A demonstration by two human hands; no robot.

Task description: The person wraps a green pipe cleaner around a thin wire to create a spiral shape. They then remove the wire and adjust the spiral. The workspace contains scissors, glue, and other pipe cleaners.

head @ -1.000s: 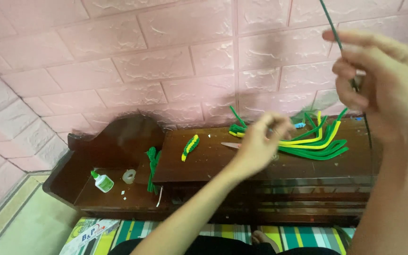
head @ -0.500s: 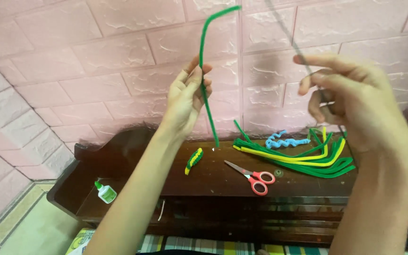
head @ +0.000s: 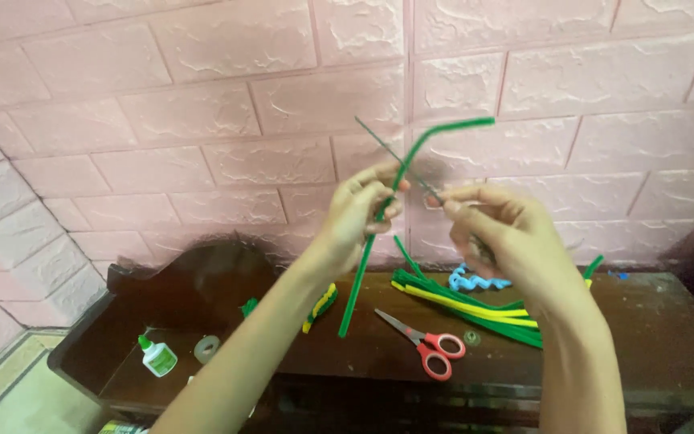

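Observation:
My left hand (head: 361, 210) is raised in front of the pink brick wall, pinching a long green pipe cleaner (head: 381, 225) that bends over at its top and hangs down toward the table. My right hand (head: 498, 233) is close beside it, holding a thin dark wire (head: 395, 157) that slants up to the left and crosses the pipe cleaner. Both hands are above a dark wooden table (head: 652, 337).
On the table lie a bundle of green and yellow pipe cleaners (head: 475, 309), a curly blue one (head: 471, 281), red-handled scissors (head: 427, 344), and a short green-yellow piece (head: 320, 306). A glue bottle (head: 157, 356) and a tape roll (head: 206, 349) sit on the lower left shelf.
My left hand picked a green pipe cleaner off the table and lifted it. Both hands have come together, so the wire and pipe cleaner now cross.

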